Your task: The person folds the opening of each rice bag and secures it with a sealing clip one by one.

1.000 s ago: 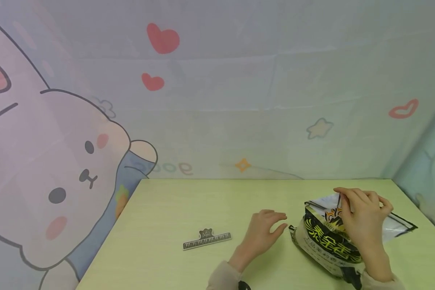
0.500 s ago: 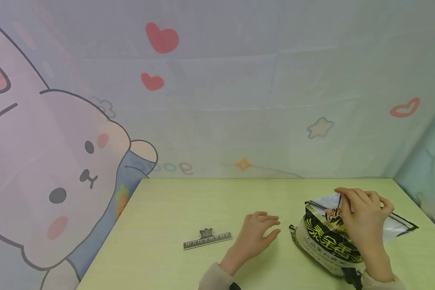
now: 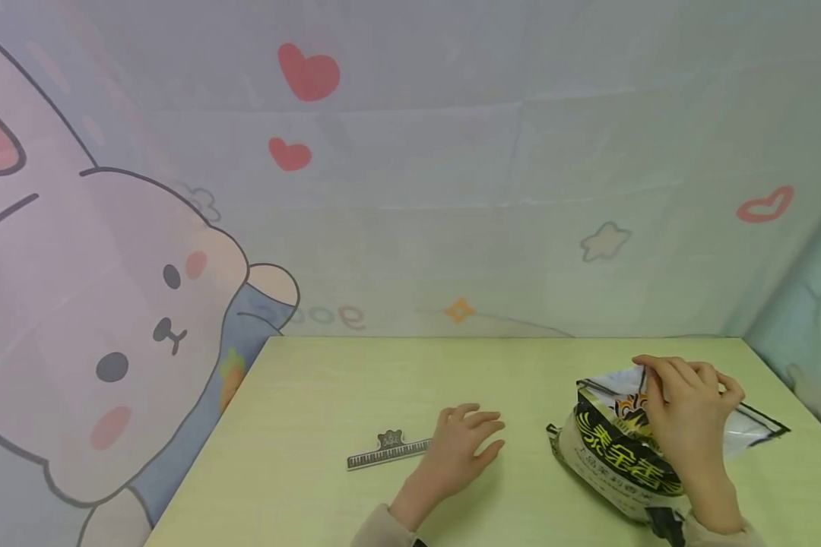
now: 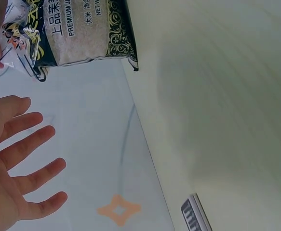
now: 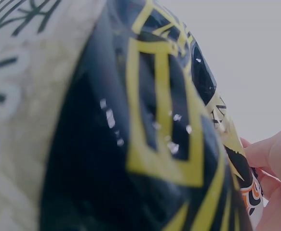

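Note:
A bag of rice [image 3: 609, 456], black and clear with yellow lettering, sits at the right of the table. My right hand [image 3: 691, 414] pinches its gathered top between thumb and fingers. In the right wrist view the bag's printed front [image 5: 164, 120] fills most of the picture, with part of the right hand [image 5: 275, 168] at its top edge. My left hand [image 3: 454, 448] hovers over the table with fingers spread, holding nothing. Just left of it lies a long clip [image 3: 386, 450] with a piano-key pattern, its right end hidden behind the hand. The left wrist view catches the clip's end [image 4: 195, 214].
The pale yellow-green table [image 3: 315, 395] meets a cloth backdrop [image 3: 451, 152] printed with hearts, a star and a large rabbit. One translucent corner [image 3: 752, 431] of the bag sticks out to the right of my right hand.
My left hand has moved left, away from the bag, and now covers the right end of the clip. The right hand and the bag have stayed in place.

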Motion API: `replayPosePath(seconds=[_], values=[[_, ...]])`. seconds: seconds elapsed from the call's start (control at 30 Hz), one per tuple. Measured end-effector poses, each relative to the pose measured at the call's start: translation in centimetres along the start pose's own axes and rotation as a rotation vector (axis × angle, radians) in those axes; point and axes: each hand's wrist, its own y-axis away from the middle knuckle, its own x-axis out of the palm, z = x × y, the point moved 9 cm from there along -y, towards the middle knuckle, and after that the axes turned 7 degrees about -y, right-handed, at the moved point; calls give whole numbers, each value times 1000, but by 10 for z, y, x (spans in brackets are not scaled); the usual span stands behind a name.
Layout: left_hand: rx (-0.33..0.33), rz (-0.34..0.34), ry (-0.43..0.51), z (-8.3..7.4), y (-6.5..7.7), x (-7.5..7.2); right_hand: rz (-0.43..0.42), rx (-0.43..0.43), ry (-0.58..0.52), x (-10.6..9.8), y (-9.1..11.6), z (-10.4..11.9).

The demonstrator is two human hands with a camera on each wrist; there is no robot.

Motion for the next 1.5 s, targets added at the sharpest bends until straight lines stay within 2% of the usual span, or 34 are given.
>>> replayPosePath(seconds=[0.37, 0.9, 1.13, 1.5], values=[[-25, 37, -4, 18, 12, 0, -8, -10, -4, -3, 1, -1], [-132, 100, -1, 58, 37, 4, -15, -30, -3, -3, 1, 1], [-146, 121, -4, 74, 49, 7, -6, -23, -4, -3, 2, 0], [-158, 66, -57, 104, 65, 5, -12, -38, -13, -4, 2, 1]])
